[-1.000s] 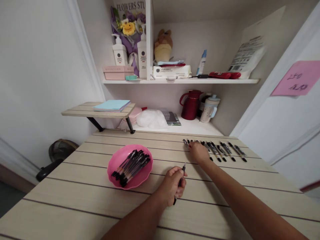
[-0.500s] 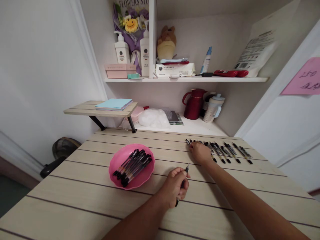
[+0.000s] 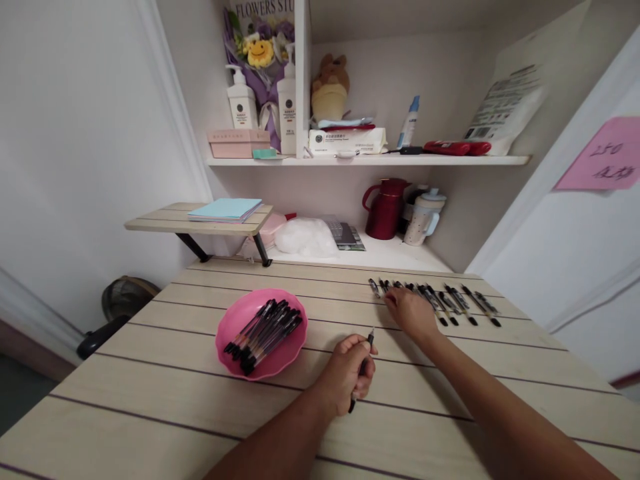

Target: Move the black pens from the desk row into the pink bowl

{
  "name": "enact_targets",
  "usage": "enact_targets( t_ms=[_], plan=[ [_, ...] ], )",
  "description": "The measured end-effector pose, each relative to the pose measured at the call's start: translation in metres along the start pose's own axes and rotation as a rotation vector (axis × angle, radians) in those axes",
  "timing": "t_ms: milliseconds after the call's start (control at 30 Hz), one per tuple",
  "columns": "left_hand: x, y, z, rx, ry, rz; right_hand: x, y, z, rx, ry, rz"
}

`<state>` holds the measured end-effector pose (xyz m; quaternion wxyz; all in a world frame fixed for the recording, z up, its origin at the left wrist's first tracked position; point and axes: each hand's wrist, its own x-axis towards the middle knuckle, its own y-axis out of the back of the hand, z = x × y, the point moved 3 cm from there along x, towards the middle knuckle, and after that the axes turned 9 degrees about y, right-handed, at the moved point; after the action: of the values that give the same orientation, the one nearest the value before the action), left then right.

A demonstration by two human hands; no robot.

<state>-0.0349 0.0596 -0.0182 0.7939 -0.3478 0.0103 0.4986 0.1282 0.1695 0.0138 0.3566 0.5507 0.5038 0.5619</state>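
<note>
My left hand (image 3: 353, 372) is closed around a black pen (image 3: 369, 343), its bare pointed tip upward and its dark lower end showing below the fist. My right hand (image 3: 410, 312) reaches to the near side of a row of black pens (image 3: 457, 303) on the table. Its fingers are pinched together beside the leftmost pen (image 3: 374, 288); whatever they hold is hidden. To the left of my left hand, a pink scalloped bowl (image 3: 227, 333) contains a pile of black-capped clear pens (image 3: 267, 333).
A small raised shelf (image 3: 150, 217) with blue paper (image 3: 225, 209) stands at the table's back left. Behind the table are a plastic bag (image 3: 306, 237), a red thermos (image 3: 386, 210) and a pale tumbler (image 3: 424, 219). Bottles and boxes line the white shelf (image 3: 360, 161) above.
My right hand has drawn back slightly toward me and to the right, uncovering more of the pens at the row's left end. My left hand still grips its pen.
</note>
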Motion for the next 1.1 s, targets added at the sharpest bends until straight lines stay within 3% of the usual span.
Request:
enact_targets(
  t_ms=[100, 267, 300, 400, 600, 767, 900, 1100],
  plan=[
    [0.001, 0.001, 0.0, -0.069, -0.04, -0.003, -0.028, 0.005, -0.007, 0.277, 0.011, -0.042],
    [0.003, 0.005, 0.008, -0.347, -0.222, 0.058, -0.1, -0.007, -0.051, 1.07, -0.024, -0.439],
    [0.003, 0.005, 0.01, -0.407, -0.249, 0.063, -0.111, -0.008, -0.061, 1.157, -0.01, -0.457],
    [0.003, 0.006, 0.013, -0.524, -0.27, 0.054, -0.131, -0.008, -0.08, 1.241, -0.023, -0.339],
    [0.006, 0.01, 0.012, -0.51, -0.239, 0.021, -0.119, -0.01, -0.081, 1.126, -0.038, -0.185],
    [0.011, 0.015, 0.011, -0.47, -0.172, 0.042, -0.076, -0.007, -0.055, 0.716, -0.052, -0.009],
    [0.01, 0.016, 0.011, -0.423, -0.151, 0.049, -0.043, -0.007, -0.039, 0.337, -0.181, -0.048],
    [0.008, 0.014, 0.013, -0.397, -0.142, 0.044, -0.02, -0.012, -0.038, 0.235, -0.271, -0.057]
  ],
)
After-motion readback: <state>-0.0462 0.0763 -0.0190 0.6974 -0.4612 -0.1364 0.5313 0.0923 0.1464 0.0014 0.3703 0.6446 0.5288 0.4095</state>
